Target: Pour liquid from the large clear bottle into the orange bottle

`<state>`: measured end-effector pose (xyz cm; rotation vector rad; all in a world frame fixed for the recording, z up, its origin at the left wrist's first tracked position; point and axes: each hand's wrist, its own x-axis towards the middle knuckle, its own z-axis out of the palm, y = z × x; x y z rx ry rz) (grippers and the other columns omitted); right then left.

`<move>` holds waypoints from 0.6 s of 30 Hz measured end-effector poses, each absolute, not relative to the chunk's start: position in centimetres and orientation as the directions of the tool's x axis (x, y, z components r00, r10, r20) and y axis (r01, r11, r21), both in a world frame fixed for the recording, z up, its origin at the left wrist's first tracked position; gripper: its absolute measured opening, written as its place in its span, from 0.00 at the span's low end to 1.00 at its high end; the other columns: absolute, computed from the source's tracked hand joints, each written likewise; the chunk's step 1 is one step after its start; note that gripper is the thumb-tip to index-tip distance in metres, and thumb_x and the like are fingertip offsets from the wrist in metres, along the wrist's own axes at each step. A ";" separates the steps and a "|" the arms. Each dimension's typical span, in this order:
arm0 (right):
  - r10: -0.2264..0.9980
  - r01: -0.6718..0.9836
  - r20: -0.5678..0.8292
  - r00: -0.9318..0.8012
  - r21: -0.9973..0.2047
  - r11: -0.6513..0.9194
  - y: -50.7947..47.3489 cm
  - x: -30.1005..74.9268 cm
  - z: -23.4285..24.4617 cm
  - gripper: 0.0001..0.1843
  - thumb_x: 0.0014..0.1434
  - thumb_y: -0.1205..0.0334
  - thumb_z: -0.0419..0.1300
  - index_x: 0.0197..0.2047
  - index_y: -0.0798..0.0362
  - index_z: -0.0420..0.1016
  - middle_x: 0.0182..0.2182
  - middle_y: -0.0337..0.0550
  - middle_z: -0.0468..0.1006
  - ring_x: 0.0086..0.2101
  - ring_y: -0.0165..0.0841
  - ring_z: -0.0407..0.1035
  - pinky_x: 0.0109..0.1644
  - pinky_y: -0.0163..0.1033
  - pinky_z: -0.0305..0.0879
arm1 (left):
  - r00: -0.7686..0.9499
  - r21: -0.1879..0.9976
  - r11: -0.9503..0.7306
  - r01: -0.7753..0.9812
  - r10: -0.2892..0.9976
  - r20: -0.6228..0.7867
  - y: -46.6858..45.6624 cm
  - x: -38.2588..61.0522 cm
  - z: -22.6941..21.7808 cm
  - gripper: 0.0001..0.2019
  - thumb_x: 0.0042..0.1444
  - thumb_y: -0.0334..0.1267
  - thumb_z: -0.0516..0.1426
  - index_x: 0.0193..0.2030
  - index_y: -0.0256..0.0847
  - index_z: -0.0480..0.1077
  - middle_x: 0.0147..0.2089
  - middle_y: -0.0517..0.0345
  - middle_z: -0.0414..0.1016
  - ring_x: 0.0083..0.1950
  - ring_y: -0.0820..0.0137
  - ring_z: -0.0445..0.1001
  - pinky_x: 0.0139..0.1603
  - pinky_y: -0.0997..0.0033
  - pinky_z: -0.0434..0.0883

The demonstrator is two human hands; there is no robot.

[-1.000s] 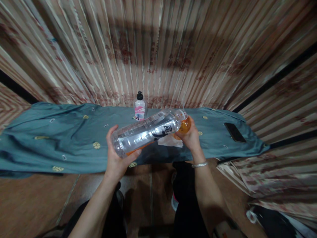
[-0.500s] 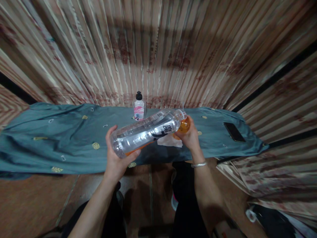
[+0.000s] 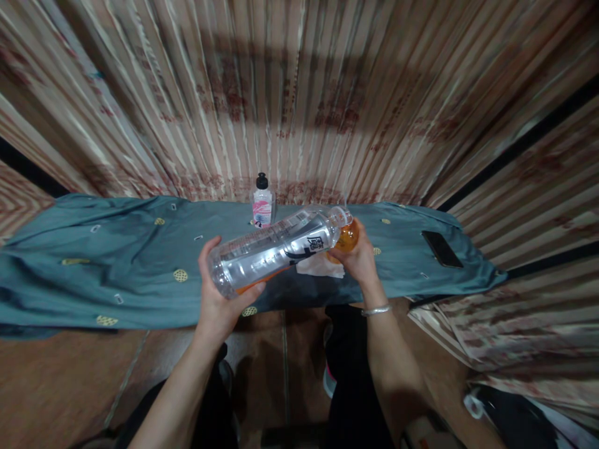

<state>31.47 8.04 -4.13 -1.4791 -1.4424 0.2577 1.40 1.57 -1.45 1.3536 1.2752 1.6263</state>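
Left hand (image 3: pixel 219 299): is gripping the base end of the clear bottle (image 3: pixel 276 249), fingers curled round it from below.
Clear bottle: is hanging tilted above the counter's (image 3: pixel 116 262) front edge, its neck meeting the orange container (image 3: pixel 349 237).
Right hand (image 3: pixel 362 262): is closing round the orange container, holding it at the bottle's mouth.
Counter: is carrying a teal cloth (image 3: pixel 70 287), a white paper (image 3: pixel 321 266), a pink-labelled bottle (image 3: pixel 262 204) at the back and a phone (image 3: pixel 441 249) far right.
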 end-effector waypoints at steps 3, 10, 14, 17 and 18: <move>0.847 0.617 0.465 0.259 -0.754 0.225 8.0 31.5 -4.1 0.52 0.42 0.51 0.80 0.67 0.50 0.66 0.60 0.56 0.80 0.61 0.54 0.75 0.68 0.60 0.69 | -0.254 0.940 -0.321 0.114 0.906 0.340 1.6 1.4 -1.5 0.56 0.29 0.51 0.78 0.66 0.46 0.58 0.55 0.50 0.74 0.53 0.56 0.78 0.60 0.51 0.75; 0.843 0.622 0.470 0.261 -0.750 0.225 7.9 31.5 -4.0 0.50 0.44 0.50 0.78 0.67 0.49 0.66 0.60 0.56 0.80 0.61 0.55 0.75 0.67 0.61 0.70 | -0.262 0.949 -0.303 0.090 0.912 0.317 1.6 1.5 -1.5 0.57 0.29 0.51 0.78 0.67 0.45 0.59 0.55 0.48 0.74 0.55 0.54 0.78 0.62 0.48 0.75; 0.840 0.632 0.473 0.265 -0.744 0.220 7.9 31.5 -4.1 0.50 0.44 0.51 0.78 0.67 0.49 0.66 0.60 0.56 0.81 0.60 0.55 0.76 0.67 0.62 0.69 | -0.248 0.950 -0.301 0.085 0.917 0.312 1.5 1.4 -1.5 0.56 0.30 0.50 0.78 0.68 0.47 0.58 0.56 0.49 0.74 0.56 0.54 0.78 0.62 0.48 0.76; 0.835 0.638 0.486 0.256 -0.734 0.232 7.9 31.4 -4.1 0.48 0.45 0.52 0.77 0.67 0.48 0.66 0.59 0.54 0.81 0.59 0.54 0.77 0.67 0.60 0.71 | -0.241 0.943 -0.320 0.092 0.912 0.333 1.5 1.4 -1.5 0.55 0.31 0.50 0.78 0.67 0.48 0.59 0.56 0.50 0.74 0.56 0.55 0.78 0.63 0.49 0.75; 0.835 0.636 0.489 0.254 -0.735 0.236 7.9 31.4 -4.1 0.48 0.46 0.52 0.77 0.68 0.48 0.66 0.59 0.54 0.81 0.59 0.54 0.77 0.67 0.60 0.71 | -0.244 0.942 -0.324 0.092 0.909 0.337 1.5 1.4 -1.5 0.56 0.30 0.50 0.78 0.67 0.48 0.59 0.56 0.50 0.74 0.56 0.55 0.78 0.62 0.49 0.75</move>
